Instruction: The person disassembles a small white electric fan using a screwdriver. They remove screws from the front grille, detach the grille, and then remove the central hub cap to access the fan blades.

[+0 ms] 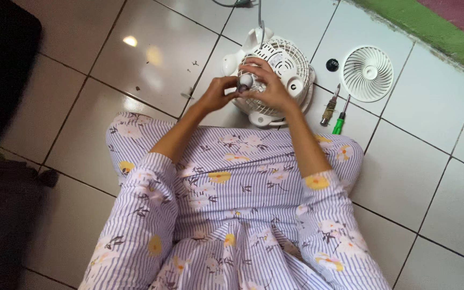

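Observation:
A small white fan body (285,67) with a wire guard lies on the tiled floor in front of my knees. Both hands are over its middle. My left hand (218,92) and my right hand (267,83) pinch a small round grey part (245,81) between their fingertips, just above the fan's centre. My right palm rests against the guard. The detached white fan grille (368,73) lies on the floor to the right, apart from the fan.
Two screwdrivers, one brownish (329,109) and one with a green handle (340,122), lie right of the fan. A small black cap (332,65) sits near the grille. A green mat edge (430,32) runs along the upper right. A dark object (1,70) fills the left side.

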